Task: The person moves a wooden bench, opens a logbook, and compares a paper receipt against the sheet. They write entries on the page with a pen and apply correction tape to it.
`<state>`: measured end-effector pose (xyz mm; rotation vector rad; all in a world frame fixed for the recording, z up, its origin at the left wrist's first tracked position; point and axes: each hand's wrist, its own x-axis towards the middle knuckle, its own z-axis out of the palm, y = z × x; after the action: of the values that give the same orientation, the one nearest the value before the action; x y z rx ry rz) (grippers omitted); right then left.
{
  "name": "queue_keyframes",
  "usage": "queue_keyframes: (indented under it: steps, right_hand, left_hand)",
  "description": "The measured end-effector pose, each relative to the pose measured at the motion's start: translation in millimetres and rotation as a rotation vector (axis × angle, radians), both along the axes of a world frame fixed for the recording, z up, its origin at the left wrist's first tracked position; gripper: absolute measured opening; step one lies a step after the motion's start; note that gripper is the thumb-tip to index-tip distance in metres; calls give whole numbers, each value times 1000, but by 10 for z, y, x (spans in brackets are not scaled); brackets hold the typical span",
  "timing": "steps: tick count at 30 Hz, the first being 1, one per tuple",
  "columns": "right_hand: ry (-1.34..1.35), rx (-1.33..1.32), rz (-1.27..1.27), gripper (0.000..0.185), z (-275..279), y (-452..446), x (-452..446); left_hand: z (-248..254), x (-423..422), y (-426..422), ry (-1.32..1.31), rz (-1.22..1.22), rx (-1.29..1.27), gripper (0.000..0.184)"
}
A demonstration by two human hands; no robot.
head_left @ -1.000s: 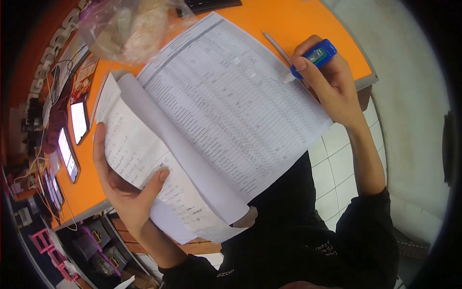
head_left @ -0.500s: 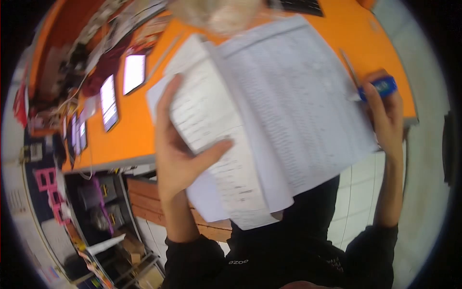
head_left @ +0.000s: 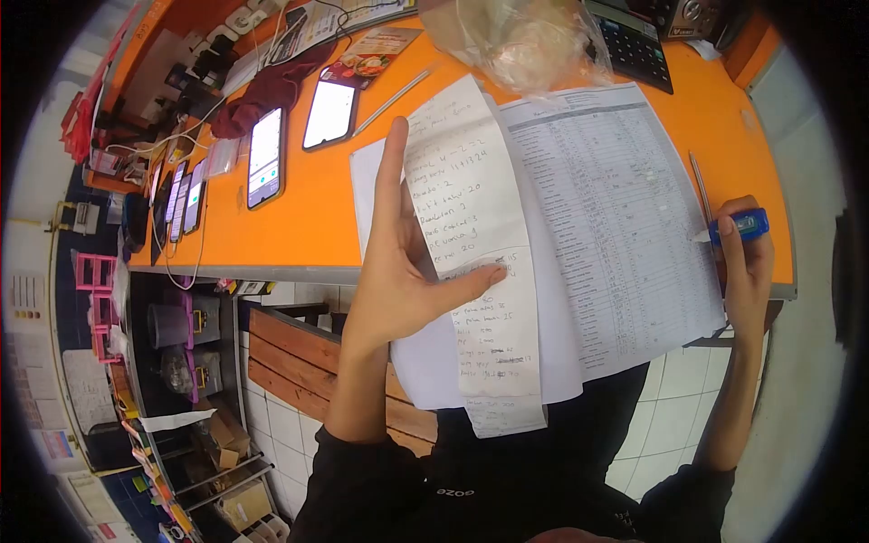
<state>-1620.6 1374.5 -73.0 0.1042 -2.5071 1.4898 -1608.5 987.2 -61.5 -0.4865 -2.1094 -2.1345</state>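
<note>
view swung left, hands (head_left: 396, 294) (head_left: 746, 271) pinching list (head_left: 471, 208) and correction pen (head_left: 742, 225), bag (head_left: 455, 32) holding pale contents (head_left: 536, 56)

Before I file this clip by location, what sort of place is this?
Probably a small shop or office work corner, though I can't be sure: a calculator and several phones on an orange desk, plus a handwritten list of words and numbers.

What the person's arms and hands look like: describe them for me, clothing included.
The sleeves are black and stop short of the hands, leaving the forearms bare. The left hand and right hand are ungloved, with no watch showing.
</note>
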Motion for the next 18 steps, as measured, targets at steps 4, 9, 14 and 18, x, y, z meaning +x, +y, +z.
queue_keyframes:
  steps: [4, 9, 14, 18]
  right_hand:
    - [29, -11, 5, 21, -17, -22, -7]
    - [60, -7, -1, 19, -58, -21, -22]
    - [32, -19, 8, 19, -26, -35, -13]
    - [33, -13, -3, 19, -23, -41, -17]
  left_hand:
    - [-9, -13, -11, 1, 4, -18, 142]
    - [-9, -22, -7, 8, 5, -5, 141]
    - [-7, -13, -10, 16, 13, -1, 138]
    - [-26, -7, -87, 48, 9, -97, 107]
